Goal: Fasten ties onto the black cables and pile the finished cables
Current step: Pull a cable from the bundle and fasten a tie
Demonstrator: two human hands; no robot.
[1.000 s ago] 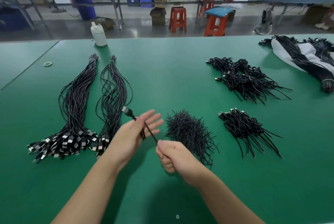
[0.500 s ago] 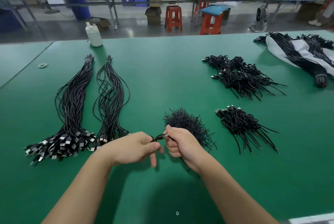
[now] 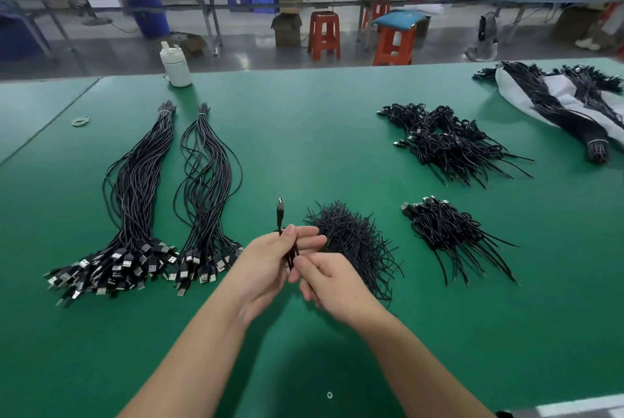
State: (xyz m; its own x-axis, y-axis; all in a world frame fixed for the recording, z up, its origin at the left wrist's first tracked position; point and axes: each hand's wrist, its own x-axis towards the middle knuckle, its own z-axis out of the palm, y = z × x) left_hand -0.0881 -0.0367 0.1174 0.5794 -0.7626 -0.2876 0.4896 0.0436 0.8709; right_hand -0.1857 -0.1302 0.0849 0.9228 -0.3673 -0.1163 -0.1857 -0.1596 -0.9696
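Observation:
Over the green table [image 3: 304, 134], my left hand [image 3: 270, 265] holds a folded black cable [image 3: 281, 215] between thumb and fingers, its plug end sticking up. My right hand [image 3: 331, 282] pinches the same cable lower down, fingers curled. A heap of loose black ties [image 3: 354, 238] lies just right of my hands. Two long bundles of untied cables [image 3: 135, 198] [image 3: 206, 188] lie to the left, plugs toward me. Two piles of tied cables sit at right, the nearer pile [image 3: 449, 232] and the farther pile [image 3: 449, 144].
A white bottle [image 3: 175, 65] stands at the table's far edge. A rubber band [image 3: 81, 121] lies at far left. A bound cable bundle on white wrapping [image 3: 567, 103] fills the far right corner. Red stools [image 3: 324, 34] and benches stand beyond the table.
Both hands came together from apart. The cable, stretched between them a second ago, is now folded and held upright with its plug pointing up.

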